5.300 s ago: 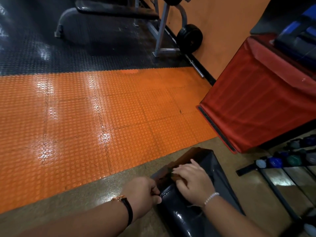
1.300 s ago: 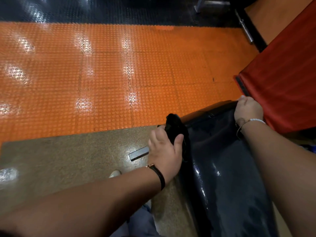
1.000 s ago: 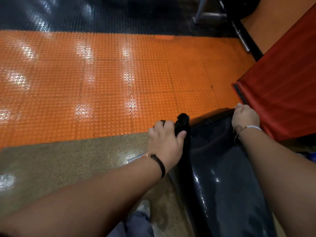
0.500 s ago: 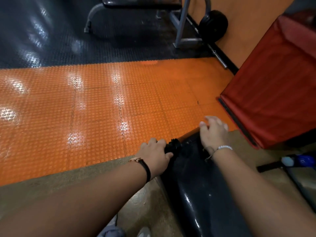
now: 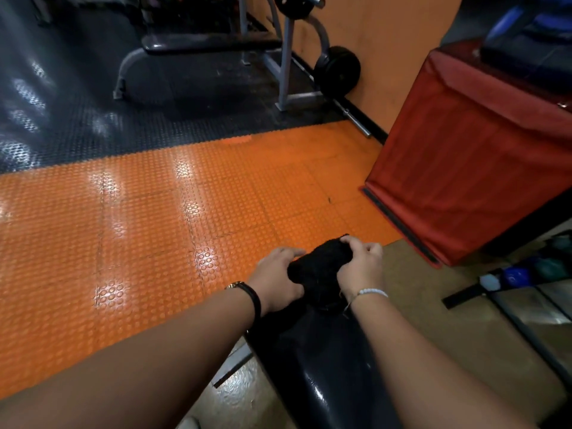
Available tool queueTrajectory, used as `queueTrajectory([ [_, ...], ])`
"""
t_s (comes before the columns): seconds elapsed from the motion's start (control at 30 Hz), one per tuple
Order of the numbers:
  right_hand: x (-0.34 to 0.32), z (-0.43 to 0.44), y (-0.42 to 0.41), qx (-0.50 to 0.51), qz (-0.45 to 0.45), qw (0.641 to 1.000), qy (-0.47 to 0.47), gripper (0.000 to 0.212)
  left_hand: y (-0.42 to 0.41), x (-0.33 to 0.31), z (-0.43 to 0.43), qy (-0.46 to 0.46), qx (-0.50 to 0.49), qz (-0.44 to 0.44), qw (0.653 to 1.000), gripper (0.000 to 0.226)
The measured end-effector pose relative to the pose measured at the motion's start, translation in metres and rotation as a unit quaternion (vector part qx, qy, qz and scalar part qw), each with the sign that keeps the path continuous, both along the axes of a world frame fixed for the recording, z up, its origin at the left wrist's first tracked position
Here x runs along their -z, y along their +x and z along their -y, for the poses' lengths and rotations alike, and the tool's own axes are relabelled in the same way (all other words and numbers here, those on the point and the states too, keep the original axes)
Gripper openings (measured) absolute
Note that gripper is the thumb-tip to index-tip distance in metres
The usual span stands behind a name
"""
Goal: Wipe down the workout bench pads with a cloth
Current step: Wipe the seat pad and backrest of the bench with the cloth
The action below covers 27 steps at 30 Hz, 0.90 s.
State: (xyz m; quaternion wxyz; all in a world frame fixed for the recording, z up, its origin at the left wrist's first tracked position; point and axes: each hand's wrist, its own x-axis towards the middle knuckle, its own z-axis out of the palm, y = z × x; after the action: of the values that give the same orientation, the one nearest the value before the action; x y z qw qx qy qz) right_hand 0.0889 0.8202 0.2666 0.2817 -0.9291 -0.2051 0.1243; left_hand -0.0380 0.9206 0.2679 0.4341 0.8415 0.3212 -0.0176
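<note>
Pinching cloth point(image 5: 318, 269) between left fingers point(image 5: 287, 252), right fingers point(image 5: 366, 249)

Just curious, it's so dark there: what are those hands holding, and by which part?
A bunched black cloth on the bench pad: the left hand grips its left side, the right hand pinches its far right edge.

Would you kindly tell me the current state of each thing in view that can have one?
Bench pad: glossy, uncovered but for its far end.
Black cloth: bunched up at the pad's far end.
Left hand: grips the cloth's left side.
Right hand: fingers curled, pinching the cloth's top edge.
Weight plate: upright beside the wall.
Far bench: unoccupied.
</note>
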Motion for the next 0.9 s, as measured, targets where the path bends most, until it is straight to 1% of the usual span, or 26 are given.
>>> queueTrajectory([
  [0.03,0.000,-0.002,-0.001,0.000,0.054,0.998,-0.045,0.061,0.000,0.002,0.002,0.021,0.037,-0.015,0.999,0.064],
  [0.07,0.002,-0.005,-0.004,-0.023,0.105,0.992,-0.071,0.063,0.001,0.003,0.003,0.040,0.070,-0.025,0.996,0.062],
  [0.1,0.004,-0.010,-0.010,-0.067,0.131,0.986,-0.074,0.062,0.001,0.004,0.004,0.052,0.090,-0.028,0.994,0.060],
  [0.17,0.015,-0.020,-0.021,-0.166,0.110,0.977,-0.081,0.055,0.000,0.006,0.002,0.058,0.083,-0.013,0.995,0.058],
  [0.2,0.022,-0.023,-0.022,-0.188,0.090,0.973,-0.102,0.053,-0.001,0.006,0.000,0.060,0.057,-0.003,0.997,0.056],
  [0.23,0.029,-0.024,-0.019,-0.186,0.077,0.971,-0.127,0.054,-0.005,0.007,-0.002,0.064,0.019,0.002,0.998,0.052],
  [0.3,0.036,-0.023,-0.001,-0.140,0.066,0.975,-0.158,0.062,-0.015,0.010,-0.010,0.079,-0.059,0.007,0.995,0.045],
  [0.37,0.038,-0.018,0.021,-0.081,0.018,0.986,-0.145,0.073,-0.028,0.016,-0.017,0.094,-0.095,-0.004,0.991,0.045],
  [0.43,0.045,-0.011,0.043,-0.040,-0.060,0.994,-0.088,0.081,-0.040,0.020,-0.022,0.096,-0.095,-0.021,0.991,0.045],
  [0.47,0.051,-0.005,0.051,-0.030,-0.093,0.993,-0.068,0.080,-0.044,0.022,-0.023,0.094,-0.082,-0.030,0.992,0.043],
  [0.53,0.062,0.009,0.061,0.004,-0.135,0.990,-0.044,0.072,-0.046,0.027,-0.021,0.074,-0.043,-0.047,0.995,0.030],
  [0.57,0.067,0.016,0.065,0.037,-0.151,0.987,-0.035,0.068,-0.045,0.028,-0.020,0.056,-0.031,-0.054,0.996,0.023],
  [0.63,0.073,0.027,0.074,0.101,-0.193,0.974,-0.063,0.067,-0.042,0.029,-0.017,0.043,-0.026,-0.067,0.997,0.017],
  [0.7,0.074,0.029,0.083,0.110,-0.255,0.955,-0.107,0.064,-0.039,0.030,-0.018,0.056,-0.020,-0.082,0.995,0.016],
  [0.73,0.071,0.025,0.085,0.101,-0.284,0.948,-0.103,0.061,-0.038,0.029,-0.019,0.057,-0.016,-0.089,0.994,0.016],
  [0.8,0.062,0.012,0.085,0.080,-0.319,0.943,-0.053,0.057,-0.037,0.027,-0.020,0.061,-0.007,-0.097,0.993,0.016],
  [0.87,0.052,-0.001,0.078,0.064,-0.292,0.954,-0.013,0.060,-0.038,0.029,-0.021,0.064,-0.003,-0.093,0.994,0.016],
  [0.9,0.048,-0.005,0.071,0.048,-0.251,0.967,-0.004,0.059,-0.039,0.030,-0.020,0.060,-0.002,-0.086,0.994,0.016],
])
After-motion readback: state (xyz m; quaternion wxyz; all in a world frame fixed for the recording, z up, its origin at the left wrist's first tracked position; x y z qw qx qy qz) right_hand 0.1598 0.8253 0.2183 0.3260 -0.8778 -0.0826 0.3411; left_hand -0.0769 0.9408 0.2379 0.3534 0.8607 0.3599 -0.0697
